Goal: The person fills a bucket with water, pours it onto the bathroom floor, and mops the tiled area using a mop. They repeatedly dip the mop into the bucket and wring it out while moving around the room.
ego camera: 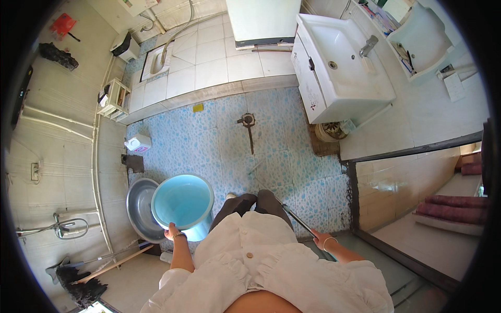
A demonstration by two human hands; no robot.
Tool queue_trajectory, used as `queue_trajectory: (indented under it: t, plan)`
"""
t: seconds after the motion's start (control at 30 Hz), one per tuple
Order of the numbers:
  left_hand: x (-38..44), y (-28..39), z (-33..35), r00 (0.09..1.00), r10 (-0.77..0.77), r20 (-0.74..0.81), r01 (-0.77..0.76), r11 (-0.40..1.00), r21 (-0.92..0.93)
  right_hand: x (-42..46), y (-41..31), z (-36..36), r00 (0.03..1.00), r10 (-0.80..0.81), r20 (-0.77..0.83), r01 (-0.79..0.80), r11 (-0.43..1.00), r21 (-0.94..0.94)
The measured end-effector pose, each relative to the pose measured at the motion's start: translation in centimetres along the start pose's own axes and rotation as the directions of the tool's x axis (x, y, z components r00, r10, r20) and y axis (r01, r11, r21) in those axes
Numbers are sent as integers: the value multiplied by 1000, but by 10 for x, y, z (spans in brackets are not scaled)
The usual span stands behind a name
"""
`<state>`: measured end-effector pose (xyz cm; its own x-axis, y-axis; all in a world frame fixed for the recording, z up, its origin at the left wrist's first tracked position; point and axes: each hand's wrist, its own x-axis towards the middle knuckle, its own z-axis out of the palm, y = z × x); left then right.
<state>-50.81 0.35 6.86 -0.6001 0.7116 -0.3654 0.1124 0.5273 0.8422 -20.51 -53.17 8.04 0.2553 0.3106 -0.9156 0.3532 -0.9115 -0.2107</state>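
My left hand (171,231) grips the rim of a light blue plastic bucket (183,201), whose inside looks bluish; whether it holds water I cannot tell. Behind it, on the left, a grey metal basin (141,211) is partly covered by the bucket. On the other side, my right hand (321,238) is closed around a long metal pole (299,220) that slants down towards the floor in front of my legs. The pole's far end is hard to make out. A white jug (138,143) and a yellow sponge (198,107) are farther off on the blue patterned floor.
A floor drain (247,120) lies ahead. The raised white-tiled step (211,74) holds a squat toilet (158,62) and a white appliance (264,21). To the right is a washbasin cabinet (344,66); at the left wall, a small rack (117,98) and a mop (80,287).
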Motion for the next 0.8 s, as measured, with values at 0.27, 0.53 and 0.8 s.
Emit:
queue_trajectory:
  t: [0.27, 0.53, 0.8]
  plan:
    - [9, 4, 1, 998, 60, -19, -57, 991, 119, 110, -81, -24, 991, -23, -130, 37, 994, 106]
    - [-11, 7, -2, 999, 33, -4, -32, 991, 131, 25, -20, -35, 985, 71, -160, -15, 945, 326]
    - [2, -14, 19, 999, 32, 33, -37, 989, 140, -69, 160, 47, 949, 263, -174, -230, 955, 186]
